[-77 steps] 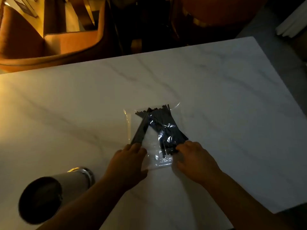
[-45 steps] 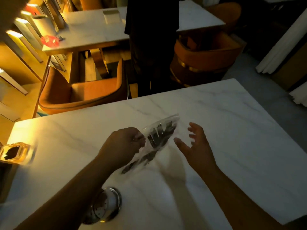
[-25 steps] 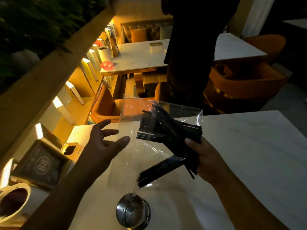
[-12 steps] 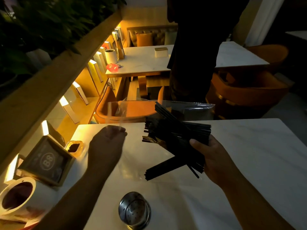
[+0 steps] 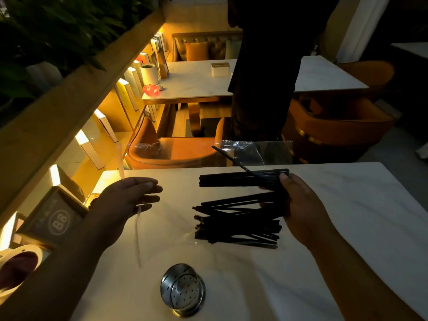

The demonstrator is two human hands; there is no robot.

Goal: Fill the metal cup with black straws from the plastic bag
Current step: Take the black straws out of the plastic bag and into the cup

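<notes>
Straws [image 5: 238, 218], black ones, sit in a messy fan inside the clear plastic bag [image 5: 254, 154], which is held up in the air above the white marble table [image 5: 347, 205]. Right hand [image 5: 301, 209] is closed on the right end of the bundle through the plastic, thumb on top, so the straws stick out sideways toward the left. One straw pokes up at an angle into the bag's upper part. Left hand [image 5: 129, 200] is open, fingers stretched flat toward the bag, gripping nothing as far as I can see; a thin edge of clear plastic runs right by it, but whether it touches is hard to tell. Metal cup [image 5: 183, 293] stands on the table near the front edge, below the bag and between the two forearms, with no straws in it. You can see the holes in its bottom.
</notes>
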